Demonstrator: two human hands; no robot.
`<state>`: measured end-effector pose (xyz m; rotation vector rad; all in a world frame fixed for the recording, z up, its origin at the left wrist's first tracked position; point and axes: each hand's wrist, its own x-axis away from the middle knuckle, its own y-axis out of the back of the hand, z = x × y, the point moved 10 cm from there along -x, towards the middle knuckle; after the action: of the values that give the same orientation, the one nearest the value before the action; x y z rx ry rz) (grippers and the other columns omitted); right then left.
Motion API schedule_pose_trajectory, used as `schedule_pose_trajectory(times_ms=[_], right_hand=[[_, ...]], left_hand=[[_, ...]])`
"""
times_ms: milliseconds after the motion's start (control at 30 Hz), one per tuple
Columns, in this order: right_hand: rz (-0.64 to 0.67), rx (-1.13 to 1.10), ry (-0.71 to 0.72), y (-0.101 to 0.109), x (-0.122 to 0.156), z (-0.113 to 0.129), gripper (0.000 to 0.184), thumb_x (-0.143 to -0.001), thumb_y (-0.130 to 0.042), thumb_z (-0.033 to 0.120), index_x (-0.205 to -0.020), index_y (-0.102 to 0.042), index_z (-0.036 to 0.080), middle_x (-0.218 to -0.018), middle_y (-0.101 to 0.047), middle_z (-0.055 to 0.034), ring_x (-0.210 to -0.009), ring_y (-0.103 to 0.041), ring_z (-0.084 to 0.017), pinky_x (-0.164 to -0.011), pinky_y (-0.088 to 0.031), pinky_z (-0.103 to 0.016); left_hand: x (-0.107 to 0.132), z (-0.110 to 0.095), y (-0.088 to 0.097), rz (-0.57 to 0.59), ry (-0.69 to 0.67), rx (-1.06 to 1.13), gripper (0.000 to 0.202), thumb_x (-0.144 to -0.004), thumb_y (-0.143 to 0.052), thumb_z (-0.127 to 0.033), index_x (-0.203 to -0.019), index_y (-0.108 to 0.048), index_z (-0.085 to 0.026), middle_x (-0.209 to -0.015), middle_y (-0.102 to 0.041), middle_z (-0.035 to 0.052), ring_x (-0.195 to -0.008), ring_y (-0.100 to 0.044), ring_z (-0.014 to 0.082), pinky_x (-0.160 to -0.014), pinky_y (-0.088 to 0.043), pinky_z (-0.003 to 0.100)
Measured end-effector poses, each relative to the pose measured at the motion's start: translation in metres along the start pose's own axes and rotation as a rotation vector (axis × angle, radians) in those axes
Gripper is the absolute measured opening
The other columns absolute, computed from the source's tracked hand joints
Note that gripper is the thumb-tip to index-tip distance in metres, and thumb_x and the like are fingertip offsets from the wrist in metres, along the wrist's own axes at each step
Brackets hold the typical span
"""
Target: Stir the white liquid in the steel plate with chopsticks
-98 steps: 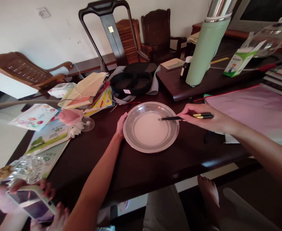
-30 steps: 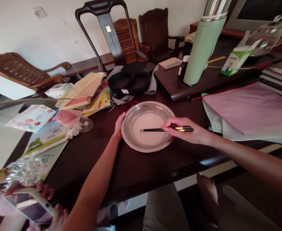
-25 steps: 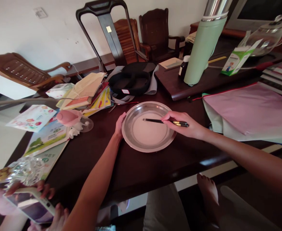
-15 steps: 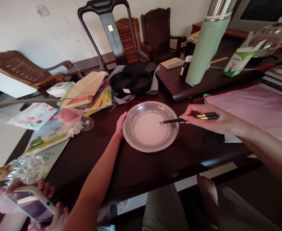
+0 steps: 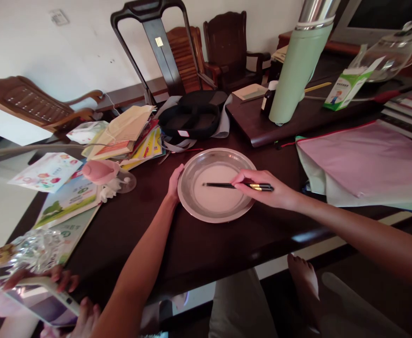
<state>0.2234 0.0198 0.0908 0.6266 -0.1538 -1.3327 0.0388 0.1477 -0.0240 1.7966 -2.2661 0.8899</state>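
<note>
A shallow round metal bowl [image 5: 220, 218] stands on the dark table, holding a milky whitish liquid [image 5: 215, 199]. My left hand [image 5: 174, 184] grips its left rim; some of those fingers are hidden behind the bowl. In my right hand [image 5: 267, 188] is a pair of black chopsticks [image 5: 218, 185] with gold bands, held close together in a pinch. Their tips are over the left part of the liquid, and whether they dip into it I cannot tell. The hand itself hovers over the bowl's right rim.
Left of the bowl lie papers and booklets [image 5: 68, 199] and a pink rose-shaped ornament [image 5: 102, 172]. Another person's hands [image 5: 63, 281] hold a phone [image 5: 44, 300] at lower left. A black case [image 5: 190, 119], a green flask [image 5: 299, 70] and a pink pouch [image 5: 371, 159] lie beyond.
My right hand has moved left with the chopsticks, taking their tips from the right side of the liquid to its left side. My left hand keeps its place on the rim.
</note>
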Motion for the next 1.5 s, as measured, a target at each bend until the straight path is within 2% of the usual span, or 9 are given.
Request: schedule_pose_trajectory(times_ms=[233,467,633,800,900,1033,1167,1367,1500], right_hand=[[-0.101,0.154,-0.085,0.041,0.0,-0.012,0.021,-0.091,-0.055,0.039,-0.086,-0.063,0.021,-0.08,-0.067,-0.0028,-0.071,-0.058,-0.015,-0.063,-0.041,-0.029],[0.001,0.147,-0.282,0.073,0.019,-0.007,0.026,-0.086,-0.06,0.046,-0.081,-0.066,0.021,-0.079,-0.069,-0.0029,-0.072,-0.059,-0.016,-0.063,-0.041,-0.03],[0.153,0.008,-0.342,0.05,0.027,-0.004,0.032,-0.085,-0.059,0.05,-0.082,-0.066,0.018,-0.076,-0.069,-0.0039,-0.072,-0.06,-0.017,-0.062,-0.042,-0.03],[0.088,-0.072,-0.18,0.013,0.017,-0.004,0.026,-0.088,-0.057,0.043,-0.09,-0.066,0.019,-0.087,-0.07,-0.0032,-0.08,-0.063,-0.016,-0.071,-0.047,-0.029],[0.002,-0.011,-0.061,0.005,0.006,-0.006,0.025,-0.091,-0.053,0.041,-0.091,-0.065,0.019,-0.088,-0.069,-0.0029,-0.08,-0.062,-0.016,-0.071,-0.046,-0.029],[-0.092,0.103,-0.03,0.02,-0.002,-0.012,0.023,-0.091,-0.053,0.04,-0.088,-0.064,0.02,-0.085,-0.069,-0.0031,-0.077,-0.06,-0.015,-0.068,-0.044,-0.028],[-0.128,0.181,-0.103,0.049,0.004,-0.015,0.023,-0.089,-0.055,0.042,-0.083,-0.063,0.021,-0.077,-0.067,-0.002,-0.07,-0.058,-0.015,-0.063,-0.041,-0.028],[-0.017,0.168,-0.269,0.075,0.022,-0.006,0.025,-0.085,-0.061,0.045,-0.08,-0.065,0.021,-0.077,-0.068,-0.0021,-0.07,-0.058,-0.016,-0.06,-0.039,-0.029],[0.1,0.115,-0.328,0.068,0.03,0.002,0.029,-0.085,-0.06,0.048,-0.075,-0.066,0.021,-0.069,-0.065,-0.0013,-0.063,-0.055,-0.014,-0.055,-0.038,-0.028]], left_hand=[[0.0,0.0,-0.001,0.004,0.003,0.016,0.034,-0.089,-0.046,-0.039,-0.074,-0.069,-0.018,-0.067,-0.071,0.0051,-0.074,-0.071,0.0248,-0.071,-0.058,0.037],[0.0,-0.005,-0.001,0.013,-0.047,0.01,0.033,-0.088,-0.049,-0.037,-0.07,-0.068,-0.016,-0.062,-0.069,0.004,-0.065,-0.069,0.0224,-0.067,-0.057,0.035],[0.0,-0.003,0.002,-0.019,-0.036,0.0,0.034,-0.088,-0.048,-0.036,-0.066,-0.065,-0.017,-0.057,-0.066,0.0022,-0.064,-0.068,0.0203,-0.066,-0.056,0.032],[-0.002,-0.002,0.001,0.007,-0.036,-0.008,0.03,-0.082,-0.058,-0.042,-0.065,-0.063,-0.017,-0.056,-0.065,0.0025,-0.072,-0.07,0.0236,-0.069,-0.056,0.033],[-0.002,-0.005,0.003,-0.007,-0.061,-0.019,0.03,-0.08,-0.06,-0.042,-0.063,-0.062,-0.018,-0.053,-0.063,0.0017,-0.071,-0.07,0.0233,-0.069,-0.056,0.033],[-0.001,-0.003,0.001,-0.008,-0.041,0.0,0.033,-0.086,-0.05,-0.038,-0.067,-0.065,-0.016,-0.057,-0.066,0.0036,-0.068,-0.069,0.0226,-0.068,-0.057,0.034],[-0.001,0.0,-0.001,0.01,-0.009,0.024,0.035,-0.089,-0.045,-0.036,-0.07,-0.067,-0.016,-0.061,-0.068,0.0042,-0.07,-0.07,0.0228,-0.069,-0.057,0.034],[-0.002,-0.002,0.001,0.0,-0.025,0.007,0.034,-0.088,-0.05,-0.038,-0.069,-0.066,-0.017,-0.06,-0.067,0.0035,-0.064,-0.068,0.0221,-0.066,-0.057,0.035],[-0.002,-0.003,0.004,-0.022,-0.038,-0.001,0.03,-0.084,-0.056,-0.039,-0.065,-0.063,-0.018,-0.056,-0.065,0.002,-0.067,-0.069,0.0225,-0.067,-0.056,0.034]])
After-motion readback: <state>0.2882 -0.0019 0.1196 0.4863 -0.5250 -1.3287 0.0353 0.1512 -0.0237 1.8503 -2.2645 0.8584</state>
